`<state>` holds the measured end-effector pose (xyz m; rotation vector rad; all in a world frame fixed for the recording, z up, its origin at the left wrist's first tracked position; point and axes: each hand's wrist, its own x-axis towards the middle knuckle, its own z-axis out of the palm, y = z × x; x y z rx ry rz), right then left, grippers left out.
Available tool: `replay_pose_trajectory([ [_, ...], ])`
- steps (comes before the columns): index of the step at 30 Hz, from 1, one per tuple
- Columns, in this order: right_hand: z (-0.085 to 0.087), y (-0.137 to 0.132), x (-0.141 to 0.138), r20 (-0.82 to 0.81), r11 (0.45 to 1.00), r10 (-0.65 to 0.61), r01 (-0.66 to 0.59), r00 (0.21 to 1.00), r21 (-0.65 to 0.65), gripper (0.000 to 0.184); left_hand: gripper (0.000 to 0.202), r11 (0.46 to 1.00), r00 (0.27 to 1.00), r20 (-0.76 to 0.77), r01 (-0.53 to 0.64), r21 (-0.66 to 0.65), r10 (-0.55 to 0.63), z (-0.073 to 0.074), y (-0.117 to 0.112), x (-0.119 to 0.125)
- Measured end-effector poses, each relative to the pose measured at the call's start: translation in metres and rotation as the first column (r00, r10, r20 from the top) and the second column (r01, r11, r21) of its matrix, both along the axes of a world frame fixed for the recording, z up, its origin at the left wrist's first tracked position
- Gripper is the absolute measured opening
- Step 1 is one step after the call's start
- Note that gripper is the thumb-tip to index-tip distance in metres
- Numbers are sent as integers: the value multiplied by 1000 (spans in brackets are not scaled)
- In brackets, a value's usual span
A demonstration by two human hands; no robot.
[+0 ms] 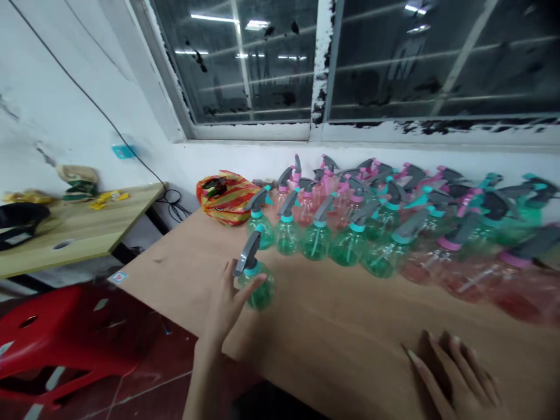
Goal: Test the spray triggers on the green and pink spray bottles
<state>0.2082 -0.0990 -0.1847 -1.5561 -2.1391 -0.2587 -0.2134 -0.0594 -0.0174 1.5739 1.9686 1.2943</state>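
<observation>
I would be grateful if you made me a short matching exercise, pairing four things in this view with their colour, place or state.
Things:
1. left hand
2. right hand
3. plastic stool
4. plastic bag

Descriptions:
A. striped in red and yellow
B. at a green spray bottle
C. red, beside the table
D. apart from every bottle

Pairs: 1-B, 2-D, 3-C, 4-A

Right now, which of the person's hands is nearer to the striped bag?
Left. The left hand, at a green spray bottle, is on the near side of the striped bag; the right hand is farther away, well to the right.
</observation>
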Motion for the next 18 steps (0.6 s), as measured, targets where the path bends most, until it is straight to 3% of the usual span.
replay_pose_trajectory([
  [5,23,-1,-23,-102,982,-186,188,977,18,67,31,992,991,-49,122,-3,-122,0,-6,53],
  [11,32,0,-29,-162,981,-196,192,967,-39,72,31,974,974,-52,220,-52,-223,11,0,94],
  [15,52,2,-45,-257,992,-94,69,962,-104,63,31,938,942,-24,332,-96,-335,10,3,117],
  [18,71,3,-67,-334,977,16,-85,943,-193,71,32,918,920,-43,384,-95,-389,5,4,138],
])
